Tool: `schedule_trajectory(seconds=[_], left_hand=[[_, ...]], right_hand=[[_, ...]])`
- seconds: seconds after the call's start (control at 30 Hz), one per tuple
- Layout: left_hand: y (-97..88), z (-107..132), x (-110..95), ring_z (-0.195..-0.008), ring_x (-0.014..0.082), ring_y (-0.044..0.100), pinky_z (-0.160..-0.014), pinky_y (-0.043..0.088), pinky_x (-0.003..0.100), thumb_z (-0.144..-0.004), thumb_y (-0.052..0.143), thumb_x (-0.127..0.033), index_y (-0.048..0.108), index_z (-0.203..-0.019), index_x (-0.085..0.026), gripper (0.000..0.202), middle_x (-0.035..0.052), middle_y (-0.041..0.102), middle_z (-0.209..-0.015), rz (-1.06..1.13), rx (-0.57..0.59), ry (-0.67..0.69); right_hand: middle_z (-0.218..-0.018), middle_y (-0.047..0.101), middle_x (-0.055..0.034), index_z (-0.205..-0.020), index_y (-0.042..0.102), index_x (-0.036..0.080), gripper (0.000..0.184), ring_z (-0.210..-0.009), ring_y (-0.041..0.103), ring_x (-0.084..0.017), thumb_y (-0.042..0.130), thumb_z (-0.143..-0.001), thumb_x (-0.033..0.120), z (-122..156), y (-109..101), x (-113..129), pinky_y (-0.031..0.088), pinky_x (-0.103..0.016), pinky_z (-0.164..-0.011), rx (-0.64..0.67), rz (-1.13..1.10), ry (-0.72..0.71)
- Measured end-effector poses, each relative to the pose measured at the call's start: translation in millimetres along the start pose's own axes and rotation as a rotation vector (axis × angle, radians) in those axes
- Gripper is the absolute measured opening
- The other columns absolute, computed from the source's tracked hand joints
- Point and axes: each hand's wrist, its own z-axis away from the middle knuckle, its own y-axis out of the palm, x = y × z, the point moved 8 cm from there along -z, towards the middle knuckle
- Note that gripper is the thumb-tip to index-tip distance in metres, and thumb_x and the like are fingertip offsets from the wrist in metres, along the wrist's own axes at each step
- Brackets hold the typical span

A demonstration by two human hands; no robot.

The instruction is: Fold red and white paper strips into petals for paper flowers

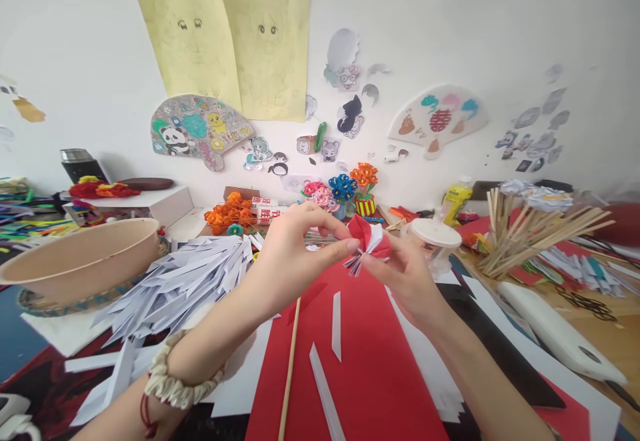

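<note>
Between my two hands is a red and white paper flower (369, 238), held up above a red sheet (370, 348). My left hand (305, 248) pinches its left side with thumb and forefinger. On the right side, the fingers of my right hand (405, 271) are closed around it, partly hidden behind the petals. Thin white strips stick out at the flower's lower end. Below, on the red sheet, lie two white paper strips (337, 326) and a thin wooden stick (291, 368).
A heap of white paper strips (185, 281) lies left, beside a beige basin (80, 254). At right are a bundle of wooden sticks (530, 231), a lidded tub (434, 234), a black tablet-like slab (500, 344) and a white device (560, 328). Small flower pots (367, 206) stand by the wall.
</note>
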Motion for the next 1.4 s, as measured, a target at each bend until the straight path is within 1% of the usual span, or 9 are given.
schedule_trajectory(seconds=[0.2,0.4,0.53,0.7,0.8,0.97,1.1,1.23,1.4], left_hand=[[1.7,-0.9,4.1,-0.089,0.0201,0.057,-0.079,0.038,0.034,-0.081,0.073,-0.028,0.07,-0.076,-0.019,0.011,0.0032,0.068,-0.088,0.033,0.009,-0.023],[2.3,-0.4,0.0,-0.086,0.0194,0.056,-0.077,0.038,0.034,-0.083,0.07,-0.029,0.071,-0.074,-0.019,0.013,0.0026,0.066,-0.085,0.116,0.011,-0.01],[9.7,1.3,1.4,-0.078,0.0172,0.056,-0.074,0.04,0.032,-0.084,0.069,-0.03,0.069,-0.071,-0.02,0.017,0.0011,0.064,-0.078,0.285,0.073,-0.061],[17.5,3.2,6.9,-0.081,0.0187,0.058,-0.075,0.043,0.034,-0.082,0.068,-0.032,0.068,-0.07,-0.02,0.018,0.0027,0.064,-0.083,0.396,0.112,-0.133],[15.5,3.2,7.6,-0.086,0.0205,0.057,-0.081,0.042,0.037,-0.082,0.069,-0.033,0.069,-0.073,-0.02,0.016,0.0031,0.063,-0.087,0.269,0.08,-0.127],[6.1,3.5,2.0,-0.1,0.0253,0.052,-0.095,0.035,0.046,-0.082,0.072,-0.028,0.071,-0.076,-0.022,0.009,0.0037,0.061,-0.095,-0.052,-0.045,-0.059],[3.7,6.2,-0.2,-0.103,0.0246,0.051,-0.098,0.033,0.047,-0.084,0.071,-0.018,0.07,-0.072,-0.021,0.012,0.0033,0.062,-0.098,-0.097,-0.113,-0.05],[4.8,9.4,1.9,-0.101,0.0243,0.051,-0.097,0.034,0.048,-0.083,0.068,-0.009,0.066,-0.067,-0.019,0.019,0.0042,0.061,-0.098,-0.132,-0.137,-0.132],[5.7,11.2,-1.7,-0.103,0.0252,0.049,-0.097,0.035,0.048,-0.086,0.067,-0.014,0.066,-0.07,-0.019,0.017,0.0046,0.061,-0.099,-0.178,-0.139,-0.147]], right_hand=[[-0.1,0.07,-0.0046,-0.101,0.071,0.024,0.026,-0.1,0.065,-0.023,0.074,-0.083,0.043,1.8,2.9,-1.9,0.054,-0.033,-0.088,0.022,-0.035,0.024],[-0.11,0.073,-0.0057,-0.108,0.073,0.026,0.032,-0.108,0.065,-0.026,0.075,-0.083,0.046,2.6,7.7,-8.2,0.051,-0.038,-0.096,0.086,-0.173,0.079],[-0.098,0.074,-0.0033,-0.095,0.076,0.026,0.025,-0.097,0.065,-0.022,0.074,-0.083,0.048,3.9,11.7,-11.9,0.05,-0.033,-0.089,0.141,-0.248,0.129],[-0.082,0.072,-0.0021,-0.079,0.074,0.023,0.033,-0.084,0.063,-0.019,0.076,-0.077,0.056,7.3,19.3,-16.5,0.048,-0.03,-0.078,0.201,-0.382,0.2],[-0.084,0.071,-0.0012,-0.084,0.075,0.024,0.027,-0.087,0.063,-0.018,0.076,-0.08,0.051,5.6,15.5,-16.4,0.047,-0.028,-0.081,0.14,-0.343,0.179],[-0.096,0.068,-0.0005,-0.096,0.074,0.027,0.019,-0.098,0.06,-0.019,0.076,-0.083,0.04,2.5,12.7,-9.5,0.047,-0.029,-0.089,0.055,-0.235,0.092],[-0.089,0.064,-0.0005,-0.093,0.072,0.026,0.017,-0.093,0.059,-0.019,0.076,-0.083,0.04,3.2,14.2,-6.6,0.047,-0.031,-0.087,0.009,-0.162,0.05],[-0.093,0.066,-0.0031,-0.102,0.072,0.025,0.025,-0.095,0.06,-0.023,0.077,-0.081,0.038,4.9,13.9,-4.4,0.047,-0.036,-0.088,-0.031,-0.096,0.02],[-0.086,0.061,-0.0018,-0.107,0.071,0.027,0.027,-0.095,0.059,-0.023,0.075,-0.084,0.039,5.2,9.8,1.7,0.047,-0.036,-0.086,-0.079,-0.031,-0.042]])
